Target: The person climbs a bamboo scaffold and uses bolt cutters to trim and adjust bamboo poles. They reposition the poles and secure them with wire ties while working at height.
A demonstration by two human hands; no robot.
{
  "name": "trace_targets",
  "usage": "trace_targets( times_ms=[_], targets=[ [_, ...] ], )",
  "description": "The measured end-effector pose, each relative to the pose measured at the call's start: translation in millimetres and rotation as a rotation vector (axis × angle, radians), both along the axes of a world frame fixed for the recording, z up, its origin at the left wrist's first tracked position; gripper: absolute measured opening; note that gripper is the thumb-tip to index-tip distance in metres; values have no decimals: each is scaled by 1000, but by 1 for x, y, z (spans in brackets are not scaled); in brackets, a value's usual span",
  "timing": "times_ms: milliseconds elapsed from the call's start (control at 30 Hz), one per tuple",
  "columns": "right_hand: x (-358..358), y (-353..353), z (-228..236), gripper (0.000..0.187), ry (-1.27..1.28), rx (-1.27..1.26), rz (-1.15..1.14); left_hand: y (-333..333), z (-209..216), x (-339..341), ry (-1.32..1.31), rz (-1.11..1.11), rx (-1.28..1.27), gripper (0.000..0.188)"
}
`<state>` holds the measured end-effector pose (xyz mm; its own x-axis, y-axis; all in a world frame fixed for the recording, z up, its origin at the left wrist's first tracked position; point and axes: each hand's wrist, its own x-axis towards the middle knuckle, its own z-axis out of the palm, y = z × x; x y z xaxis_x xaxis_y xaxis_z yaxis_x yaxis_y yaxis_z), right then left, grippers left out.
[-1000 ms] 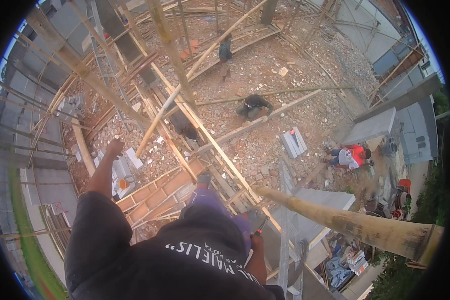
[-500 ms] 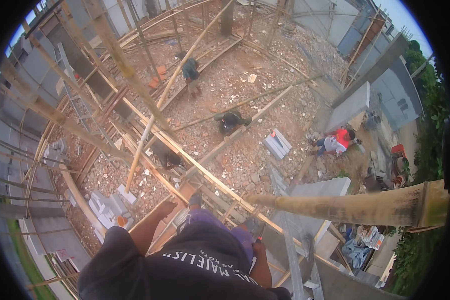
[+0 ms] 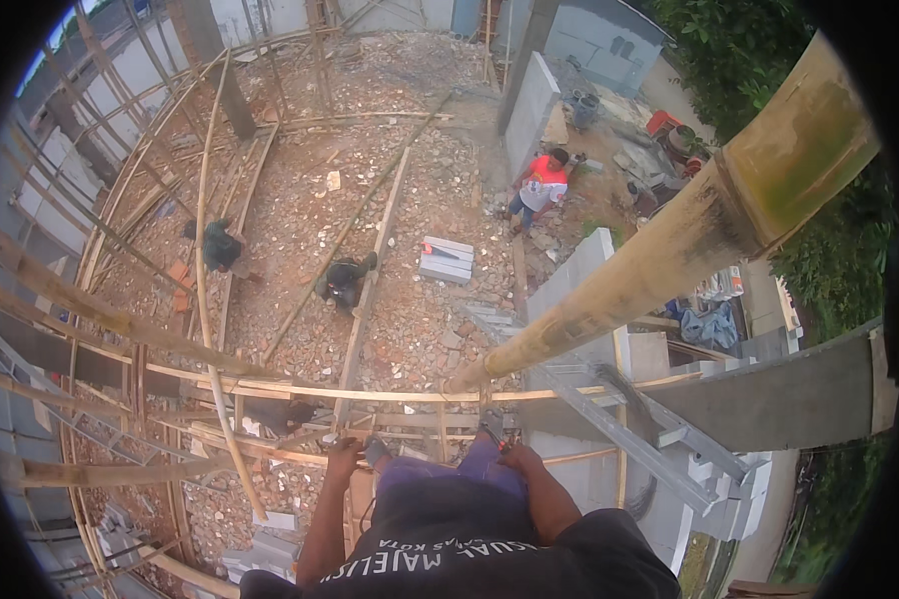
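1. Up on the timber framing, the person [image 3: 449, 539] stands just behind a long pale rail [image 3: 410, 394], with a fat bamboo pole [image 3: 619, 290] slanting away to the right. From where I'm watching, footing comes first: weight shared between left foot [image 3: 375, 449] and right foot [image 3: 491, 427], and no leaning on that pole unless it's properly tied (I can't make out the fixing).

2. Right hand [image 3: 519, 461] is down against the purple trousers [image 3: 420, 472], fingers curled round what looks like a small tool [image 3: 504, 446] with some red on it. That's where the tool sits, right by the right foot, though its working end is too small to read. I'd say a snug grip, tip pointed away from the leg, is the way to carry it.

3. Left hand [image 3: 345, 459] hangs low beside the left foot, near the end of a lower batten [image 3: 270, 452]. Can't tell whether it's touching wood or how far the fingers are spread. IMO it does most good braced on something solid.

4. Mind what's below! Crouching worker [image 3: 342, 285] on the rubble, plus what looks like another person [image 3: 285, 414] mostly hidden under the framing. A dropped tool could hurt someone.

5. Metal ladder [image 3: 629, 439] is close on the right, so elbows in when turning.
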<state>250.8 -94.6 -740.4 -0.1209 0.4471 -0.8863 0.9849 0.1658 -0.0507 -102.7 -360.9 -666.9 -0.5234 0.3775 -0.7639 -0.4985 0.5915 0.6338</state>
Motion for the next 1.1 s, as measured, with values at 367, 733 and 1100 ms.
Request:
trace_targets(
  times_ms=[367, 733, 1100],
  targets=[
    [19, 5, -14, 42, 14, -95, 8, 142, 101, 67, 258, -758, 373, 46],
    [10, 4, -18, 48, 38, -76, 60, 156, 132, 64, 247, -709, 382, 46],
    [23, 21, 4, 38, 40, -133, 101, 95, 86, 64, -2, -543, 201, 43]
  ],
)
